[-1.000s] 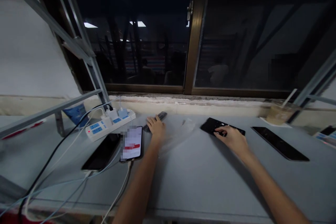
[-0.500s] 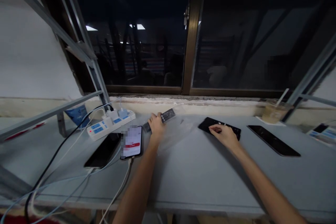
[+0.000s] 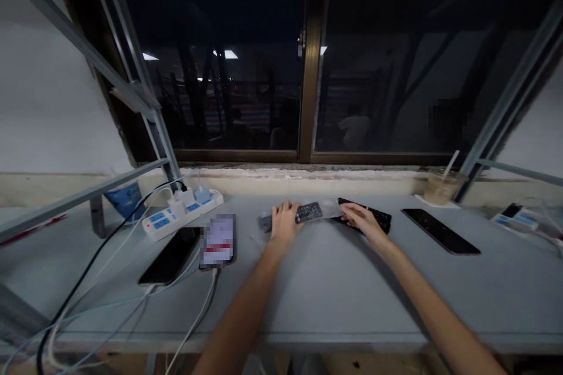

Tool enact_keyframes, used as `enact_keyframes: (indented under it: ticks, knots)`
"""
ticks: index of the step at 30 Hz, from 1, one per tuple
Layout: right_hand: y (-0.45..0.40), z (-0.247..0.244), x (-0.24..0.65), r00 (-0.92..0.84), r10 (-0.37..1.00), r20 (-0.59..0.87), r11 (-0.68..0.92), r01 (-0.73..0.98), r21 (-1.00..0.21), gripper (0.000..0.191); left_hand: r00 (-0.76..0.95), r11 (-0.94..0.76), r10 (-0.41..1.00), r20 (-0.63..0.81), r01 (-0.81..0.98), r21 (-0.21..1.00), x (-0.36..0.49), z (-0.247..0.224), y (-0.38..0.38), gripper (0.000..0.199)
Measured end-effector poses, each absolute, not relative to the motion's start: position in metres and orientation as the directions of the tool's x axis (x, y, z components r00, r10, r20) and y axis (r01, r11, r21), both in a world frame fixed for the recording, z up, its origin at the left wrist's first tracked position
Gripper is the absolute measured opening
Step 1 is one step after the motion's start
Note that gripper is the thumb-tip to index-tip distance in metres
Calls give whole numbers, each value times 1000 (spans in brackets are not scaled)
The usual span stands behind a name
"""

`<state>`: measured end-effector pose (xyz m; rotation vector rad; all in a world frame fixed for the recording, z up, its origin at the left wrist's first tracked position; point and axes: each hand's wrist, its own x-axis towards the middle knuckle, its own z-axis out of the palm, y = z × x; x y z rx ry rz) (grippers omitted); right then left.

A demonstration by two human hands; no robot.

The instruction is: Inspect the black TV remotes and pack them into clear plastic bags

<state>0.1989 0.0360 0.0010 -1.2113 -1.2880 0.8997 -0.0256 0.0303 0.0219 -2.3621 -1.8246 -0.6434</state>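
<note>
My left hand (image 3: 284, 225) is wrapped round a dark remote control (image 3: 309, 212) whose buttons show past the fingers. A clear plastic bag (image 3: 329, 209) covers this remote and stretches to the right. At the bag's right end, the fingers of my right hand (image 3: 363, 224) are pinched together on the plastic. Beneath and behind my right hand lies a second, black remote control (image 3: 382, 220), partly hidden by the hand.
Left of my hands lie a lit phone (image 3: 219, 241) and a dark phone (image 3: 172, 255), both on cables. A white power strip (image 3: 182, 214) stands behind them. To the right are another dark phone (image 3: 441, 231) and a drink cup (image 3: 441, 187) with a straw.
My left hand has moved right with the bagged remote, closer to my right hand. My right hand has shifted slightly left, from above the black remote to the bag's end.
</note>
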Motion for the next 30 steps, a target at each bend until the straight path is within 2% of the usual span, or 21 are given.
enact_keyframes:
  ticks: [9, 16, 21, 25, 30]
  knots:
    - [32, 2, 201, -1, 989, 145, 143, 185, -972, 33, 252, -355, 859, 446, 921, 163, -27, 16, 32, 48]
    - [34, 1, 204, -65, 990, 121, 134, 268, -954, 31, 270, -368, 844, 464, 920, 134, -27, 17, 32, 48]
    - [29, 3, 202, -108, 990, 87, 111, 241, -964, 37, 312, -421, 825, 472, 896, 144, -27, 19, 31, 47]
    - [31, 0, 202, -178, 982, 67, 108, 232, -967, 37, 366, -469, 790, 492, 877, 100, -24, 19, 30, 48]
    - [35, -3, 202, -152, 988, 26, 54, 182, -982, 42, 394, -502, 774, 496, 859, 101, -21, 20, 27, 51]
